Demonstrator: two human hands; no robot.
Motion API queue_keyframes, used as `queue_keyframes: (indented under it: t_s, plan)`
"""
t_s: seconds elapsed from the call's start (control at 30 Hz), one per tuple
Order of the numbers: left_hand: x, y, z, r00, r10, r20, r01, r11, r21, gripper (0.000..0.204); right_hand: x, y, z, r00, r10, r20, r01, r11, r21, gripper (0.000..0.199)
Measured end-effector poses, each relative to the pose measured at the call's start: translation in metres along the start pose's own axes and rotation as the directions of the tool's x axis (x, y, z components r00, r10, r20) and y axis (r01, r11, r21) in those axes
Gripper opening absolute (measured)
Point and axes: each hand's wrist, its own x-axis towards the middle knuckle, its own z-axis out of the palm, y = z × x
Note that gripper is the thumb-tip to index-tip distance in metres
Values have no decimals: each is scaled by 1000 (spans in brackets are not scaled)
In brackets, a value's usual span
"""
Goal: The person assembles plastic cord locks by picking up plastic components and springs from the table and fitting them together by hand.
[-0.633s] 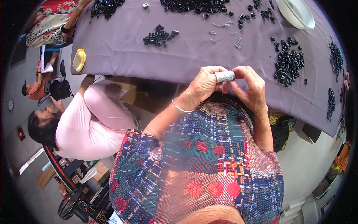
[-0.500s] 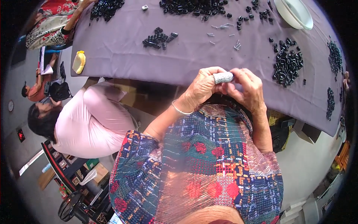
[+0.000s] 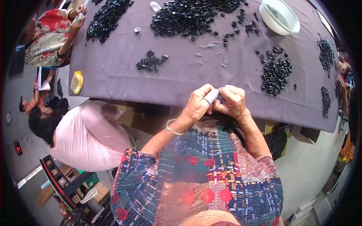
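Observation:
My left hand (image 3: pixel 197 103) and my right hand (image 3: pixel 232 102) meet just off the near edge of the table, in front of my body. Both are closed, with the fingertips pressed together. A pale grey finger sleeve (image 3: pixel 212 96) covers what looks like my left thumb. Whatever lies between the fingertips is hidden. Beyond my hands, several small metal springs (image 3: pixel 224 62) lie loose on the purple-grey cloth (image 3: pixel 177 84). A small heap of black cylindrical parts (image 3: pixel 151 63) is to their left. A larger heap of similar black parts (image 3: pixel 277 73) is to the right.
Big piles of black parts (image 3: pixel 188 20) cover the far side, near a white bowl (image 3: pixel 294 30). A small white piece (image 3: pixel 137 30) and a yellow-edged pad (image 3: pixel 76 83) lie leftward. A person in pink (image 3: pixel 88 139) sits close at my left; another person's hands (image 3: pixel 78 17) work beyond.
My right hand has curled in from a looser pinch, and the dark bit at its fingertips is now hidden. The view has shifted, showing more of the far table.

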Motion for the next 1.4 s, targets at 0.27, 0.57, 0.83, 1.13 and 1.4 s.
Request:
queue_keyframes:
  t_s: [0.27, 0.57, 0.83, 1.13, 1.4]
  plan:
    - [1, 2, -1, 989, 126, 76, -133, 986, 99, 21, -2, 1, -2, 1000, 2, -19, -1, 999, 38, 23]
    - [5, 2, -22, 993, 112, -46, -117, 986, -116, 16, 16, -6, -22, 997, 40, -65, -34, 996, 88, 25]
    - [31, 18, -90, 539, 826, -164, -173, 299, 938, 11, 71, 63, -61, 968, 89, -235, -182, 894, -410, 31]
    - [43, 11, -115, 487, 846, -218, 18, 240, 971, 15, 88, 90, -42, 993, 92, 76, -37, 840, -541, 28]
    - [35, 9, -108, 398, 876, -273, 45, 279, 959, 21, 31, 63, -73, 994, 66, 91, -9, 857, -516, 31]
